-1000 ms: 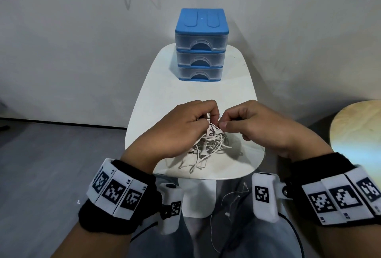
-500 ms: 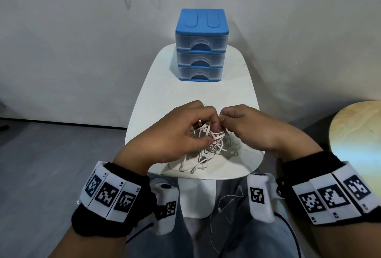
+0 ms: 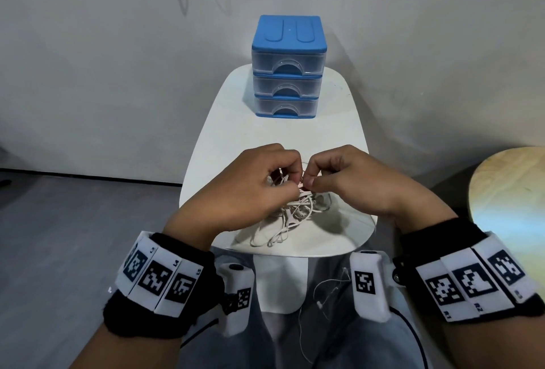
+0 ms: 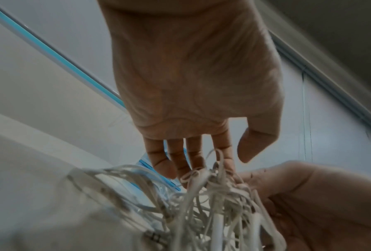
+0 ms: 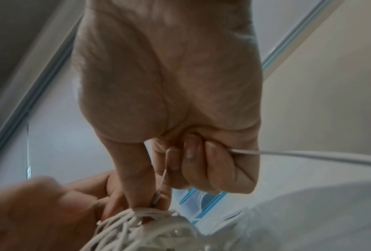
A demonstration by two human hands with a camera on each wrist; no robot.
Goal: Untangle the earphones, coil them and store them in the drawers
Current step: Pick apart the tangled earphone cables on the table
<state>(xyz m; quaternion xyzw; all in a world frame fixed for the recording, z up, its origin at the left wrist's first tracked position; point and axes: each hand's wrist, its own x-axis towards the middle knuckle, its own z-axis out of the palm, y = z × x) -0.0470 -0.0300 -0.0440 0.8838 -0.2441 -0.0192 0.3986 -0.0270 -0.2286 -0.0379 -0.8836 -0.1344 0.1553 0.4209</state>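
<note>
Earphones: a white tangled bundle of earphones [image 3: 290,215] lies on the near end of the table [image 3: 265,138], its top lifted between both hands; loose loops trail toward the near edge.
Bundle detail: the left wrist view shows many thin cords crossing, with a straight white stem [image 4: 218,225] among them; knots cannot be traced.
Left hand: the left hand [image 3: 244,188] sits over the left side of the bundle, fingers curled down into it.
Left grip: fingertips [image 4: 198,163] are in among the top loops, thumb close beside; the grip is pinching cord at the top of the bundle.
Right hand: the right hand [image 3: 356,182] meets the left above the bundle, fingertips nearly touching.
Right grip: thumb and forefinger pinch a thin cord [image 5: 162,183]; the other fingers [image 5: 219,163] are curled into the palm over a cord that runs off to the side.
Drawers: a blue-topped unit of three clear drawers [image 3: 287,69] stands at the far end of the table, well apart from the bundle; all three fronts sit flush.
Loose cord: a further thin white cord [image 3: 321,298] hangs below the table edge over the person's lap.
Surroundings: a round wooden surface [image 3: 513,191] shows at right; grey floor at left.
</note>
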